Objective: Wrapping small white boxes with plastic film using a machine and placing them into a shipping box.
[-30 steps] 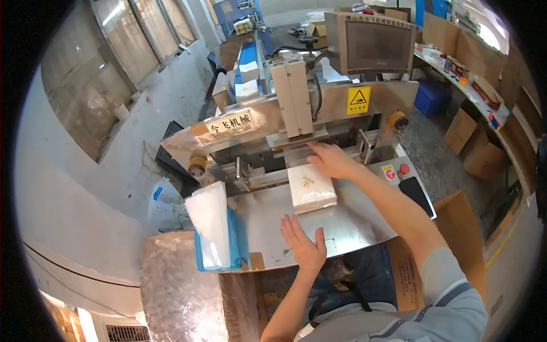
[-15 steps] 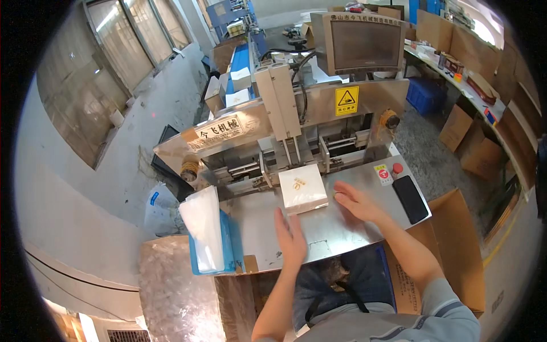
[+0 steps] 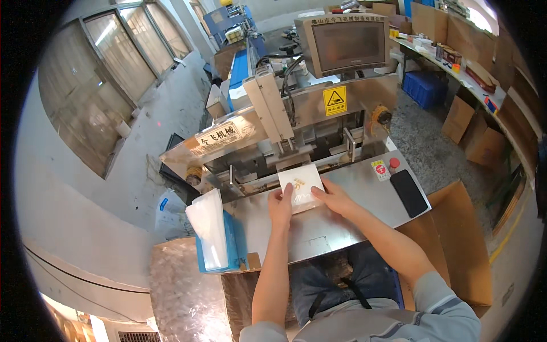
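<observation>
A white square box [image 3: 306,175] with a small gold emblem on top lies on the steel worktop [image 3: 319,245], its far edge at the front of the machine's opening. My left hand [image 3: 280,207] grips its left side, thumb on the top face. From the right, my right hand [image 3: 334,199] holds the other side, its thumb also over the top. The undersides of the fingers are hidden. Behind the box stands the steel machine [image 3: 302,102], with upright guide plates on either side of its opening.
On the worktop's left stands a blue bin [image 3: 230,242] holding white plastic sleeves [image 3: 208,228]. A black phone [image 3: 408,194] and a red button [image 3: 394,163] are on the right. An open carton [image 3: 456,245] stands beside the worktop; a blue conveyor [image 3: 239,68] runs behind the machine.
Both hands, open and apart from the box before, have closed in on its sides. The machine's guide plates have spread apart. My view has shifted slightly.
</observation>
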The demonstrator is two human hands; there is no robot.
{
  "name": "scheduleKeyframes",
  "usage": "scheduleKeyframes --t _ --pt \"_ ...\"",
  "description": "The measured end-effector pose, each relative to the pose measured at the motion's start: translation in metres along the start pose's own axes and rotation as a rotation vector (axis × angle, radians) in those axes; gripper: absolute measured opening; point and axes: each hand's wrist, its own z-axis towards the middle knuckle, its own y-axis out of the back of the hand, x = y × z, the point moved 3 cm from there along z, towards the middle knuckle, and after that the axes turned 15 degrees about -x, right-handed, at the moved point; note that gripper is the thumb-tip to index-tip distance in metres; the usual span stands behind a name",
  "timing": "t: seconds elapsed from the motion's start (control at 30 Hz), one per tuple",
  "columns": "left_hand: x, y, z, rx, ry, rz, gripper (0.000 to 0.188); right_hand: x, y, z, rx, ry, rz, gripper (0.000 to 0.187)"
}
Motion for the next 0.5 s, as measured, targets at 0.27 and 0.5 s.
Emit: scheduleKeyframes --t 0.27,0.5 --pt "-0.047 0.024 -0.073 0.511 -0.246 -0.139 0.048 0.054 0.084 -0.039 0.113 0.207 -0.418 0.098" --pt "-0.018 -0.014 -0.006 0.302 0.198 -0.334 0.062 0.075 0.116 -0.075 0.196 -0.011 -0.439 0.096"
